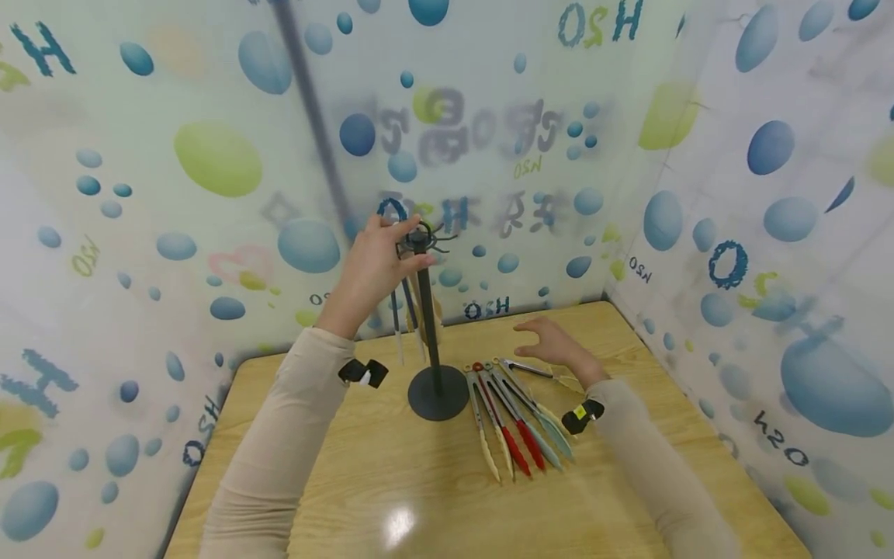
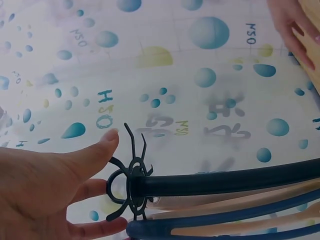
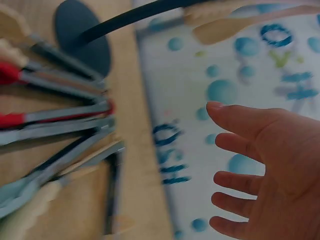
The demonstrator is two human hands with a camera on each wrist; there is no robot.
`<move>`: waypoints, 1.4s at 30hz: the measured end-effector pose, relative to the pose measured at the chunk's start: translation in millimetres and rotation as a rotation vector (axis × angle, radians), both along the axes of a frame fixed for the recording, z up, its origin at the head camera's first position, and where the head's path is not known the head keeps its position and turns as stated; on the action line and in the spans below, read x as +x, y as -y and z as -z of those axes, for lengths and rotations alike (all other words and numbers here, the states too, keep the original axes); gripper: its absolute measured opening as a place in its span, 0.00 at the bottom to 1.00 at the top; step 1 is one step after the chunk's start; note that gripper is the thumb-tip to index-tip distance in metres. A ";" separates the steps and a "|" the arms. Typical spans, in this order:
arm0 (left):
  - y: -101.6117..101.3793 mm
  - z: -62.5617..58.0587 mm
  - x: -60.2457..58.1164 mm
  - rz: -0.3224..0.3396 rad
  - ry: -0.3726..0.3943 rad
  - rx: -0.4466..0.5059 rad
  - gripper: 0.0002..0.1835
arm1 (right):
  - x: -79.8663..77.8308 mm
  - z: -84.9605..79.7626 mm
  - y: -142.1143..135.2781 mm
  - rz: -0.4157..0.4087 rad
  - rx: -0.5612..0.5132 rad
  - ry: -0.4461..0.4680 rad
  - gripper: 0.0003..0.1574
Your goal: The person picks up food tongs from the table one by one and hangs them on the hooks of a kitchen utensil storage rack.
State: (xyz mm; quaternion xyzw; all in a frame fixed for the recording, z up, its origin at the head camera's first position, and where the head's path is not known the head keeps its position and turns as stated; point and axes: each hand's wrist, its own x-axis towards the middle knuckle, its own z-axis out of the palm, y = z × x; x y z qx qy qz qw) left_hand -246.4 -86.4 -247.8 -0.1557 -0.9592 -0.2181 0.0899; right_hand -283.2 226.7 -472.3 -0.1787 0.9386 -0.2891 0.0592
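In mid-frame, the left hand [image 1: 375, 262], fingers spread, straddles the ringed top of a slender dark stand [image 1: 429, 334]; right of centre, the right hand [image 1: 559, 348] hangs wide near slim metal tongs [image 1: 532, 444]

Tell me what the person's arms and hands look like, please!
Long beige sleeves cover both arms. A small black gadget sits near each wrist: the left gadget has a white patch, the right gadget a yellow one. The left hand and right hand are bare, with no gloves.

Wrist views look dim; glare [image 1: 400, 526] spots the table [image 1: 349, 466].
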 end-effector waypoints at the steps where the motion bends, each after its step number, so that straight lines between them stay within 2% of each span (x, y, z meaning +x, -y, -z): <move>1: 0.1 -0.3 -0.3 0.001 0.000 0.001 0.40 | 1.4 10.7 -2.3 0.005 0.008 0.006 0.35; 3: 0.6 -0.6 -0.5 0.002 -0.002 0.000 0.41 | 5.0 28.1 -5.1 0.018 0.009 0.027 0.35; 7: 1.7 -1.1 0.0 0.002 -0.005 -0.004 0.41 | 12.5 52.1 -6.0 0.039 0.024 0.062 0.33; 11: 2.0 -1.5 0.5 0.008 -0.004 -0.001 0.41 | 19.1 69.9 -6.6 0.084 0.065 0.073 0.31; 15: 2.2 -1.8 0.4 0.010 -0.002 -0.003 0.41 | 24.4 82.5 -6.3 0.115 0.058 0.057 0.26; 22: 2.8 -1.8 -0.2 0.011 -0.002 -0.012 0.41 | 28.0 90.0 -4.0 0.147 0.067 -0.018 0.22; 35: 1.5 -2.4 -0.2 0.011 0.003 -0.025 0.41 | 26.0 95.6 4.2 0.286 0.151 -0.053 0.23; 42: 0.8 -1.5 -0.8 0.003 0.011 -0.029 0.42 | 17.9 99.2 11.5 0.297 0.220 -0.070 0.17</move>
